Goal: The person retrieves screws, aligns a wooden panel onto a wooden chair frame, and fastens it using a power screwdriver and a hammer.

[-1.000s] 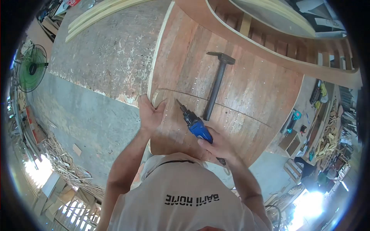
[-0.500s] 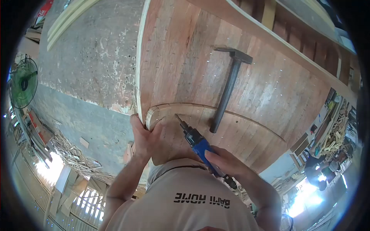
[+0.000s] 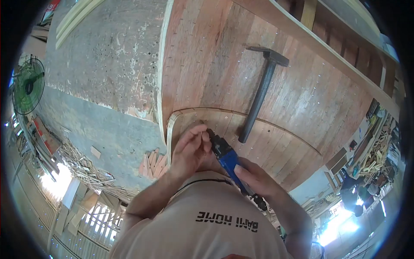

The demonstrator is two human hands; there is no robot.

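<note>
One left hand [image 3: 189, 150], moved off the corner of the curved board [image 3: 282, 151] to the front of the blue power driver [image 3: 229, 162], fingers curled, whether pinching anything I cannot tell from here; one right hand [image 3: 259, 178], wrapped round the driver over that board, leaving the corner unheld.

The long dark metal hammer [image 3: 259, 97] lies on the broad brown slatted wooden panel [image 3: 207, 82], before the curved brown wooden frame [image 3: 319, 48]. The cylindrical blue-and-black power driver [image 3: 228, 162] is nearer, left of the hammer's handle, in the bare right hand [image 3: 258, 178]; the bare left hand [image 3: 189, 151] is at its tip. Left of the panel lies the flat worn grey surface [image 3: 103, 56]; farther left, the round green fan [image 3: 29, 86].
</note>
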